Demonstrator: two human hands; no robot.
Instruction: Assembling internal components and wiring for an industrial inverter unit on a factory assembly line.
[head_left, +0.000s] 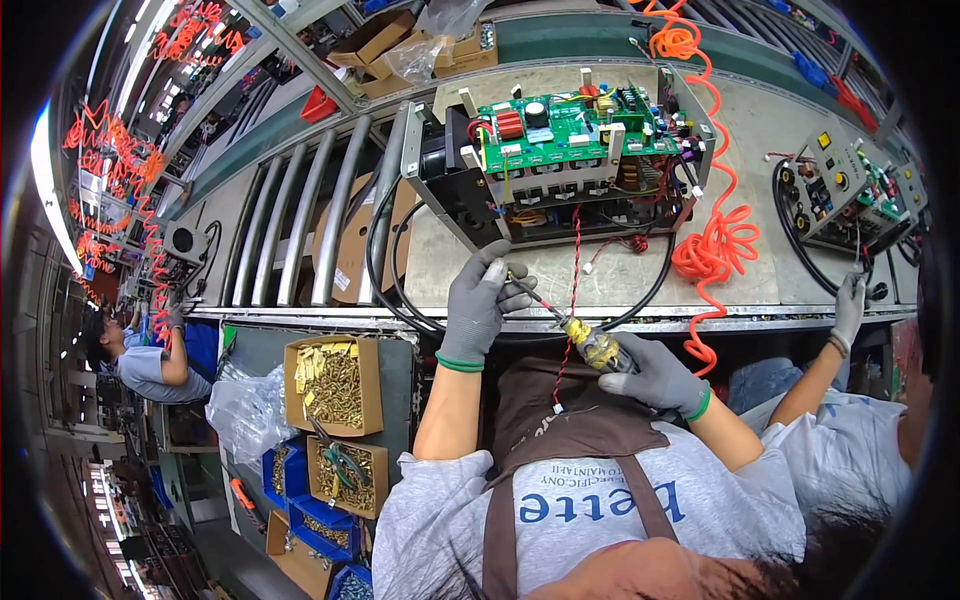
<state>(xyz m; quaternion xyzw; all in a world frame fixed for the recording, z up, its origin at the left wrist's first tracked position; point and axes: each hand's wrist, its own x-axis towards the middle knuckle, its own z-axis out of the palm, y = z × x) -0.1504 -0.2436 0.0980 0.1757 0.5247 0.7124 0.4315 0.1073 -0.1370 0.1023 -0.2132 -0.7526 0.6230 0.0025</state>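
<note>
My right hand (655, 375), in a grey glove with a green cuff, is wrapped round the yellow-and-black handle of a screwdriver (598, 346). The shaft slants up and left toward my left hand (478, 303), gloved alike. Its fingers are pinched at the driver's tip; whatever small piece sits there is too small to name. Just beyond both hands stands an open-framed electrical unit (560, 165) with a green circuit board (560, 140) on top. A twisted red-and-black wire (575, 260) hangs from its front, past the screwdriver, down to a white connector over my apron.
Boxes of brass screws (335, 390) and blue bins (325, 530) stand at the left, with pliers (340, 460) on one. Metal rollers (305, 220) adjoin the bench. A coiled red hose (715, 245) hangs right of the unit. A co-worker's gloved hand (848, 305) is beside another unit (850, 190).
</note>
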